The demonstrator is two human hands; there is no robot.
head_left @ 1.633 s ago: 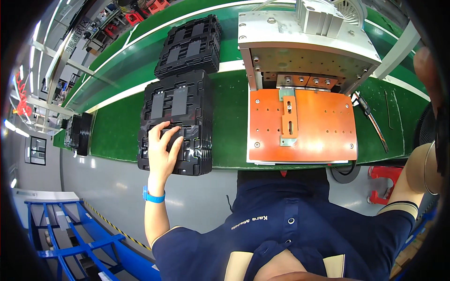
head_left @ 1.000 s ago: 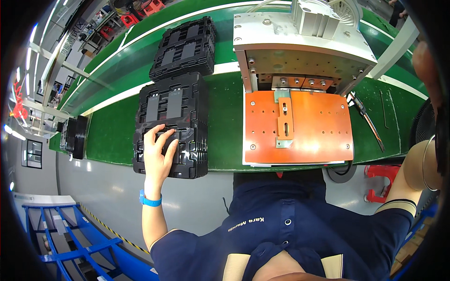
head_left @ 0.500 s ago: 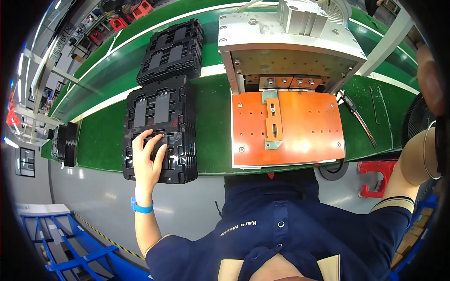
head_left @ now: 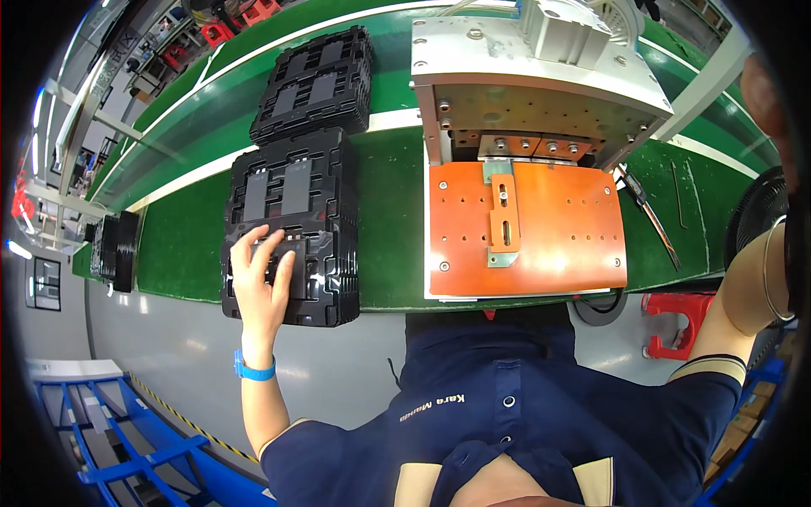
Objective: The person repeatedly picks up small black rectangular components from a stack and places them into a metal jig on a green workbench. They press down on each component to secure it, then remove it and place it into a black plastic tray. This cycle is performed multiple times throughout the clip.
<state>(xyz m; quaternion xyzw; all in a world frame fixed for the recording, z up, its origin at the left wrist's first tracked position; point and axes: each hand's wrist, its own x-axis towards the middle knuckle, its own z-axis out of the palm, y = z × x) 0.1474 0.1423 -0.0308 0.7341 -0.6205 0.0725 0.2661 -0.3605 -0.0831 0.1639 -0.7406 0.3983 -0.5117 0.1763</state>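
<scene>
My left hand (head_left: 260, 275) rests on the near half of a stack of black plastic trays (head_left: 336, 245), its fingers apart and curved downward. Beneath the fingers and thumb lies a dark flat piece (head_left: 292, 258), partly covered. In the far half of the same top tray sit two flat dark-grey rectangular pieces, one on the left (head_left: 255, 196) and one on the right (head_left: 296, 191). My right hand (head_left: 764, 97) is raised at the right rim, close to the camera. Only part of it shows, and whether its fingers hold anything is hidden.
A metal press (head_left: 541, 93) with an orange plate (head_left: 566, 228) and a slotted fixture (head_left: 504, 215) stands to the right. Beside it lie calipers (head_left: 649, 213) and a thin rod (head_left: 678, 194). Another tray stack (head_left: 317, 84) stands behind. A red stool (head_left: 672, 325) is below the green table (head_left: 182, 262).
The view has shifted slightly, so the press appears farther right. My left hand stays over the near tray half, its fingers slightly farther up and left on the tray.
</scene>
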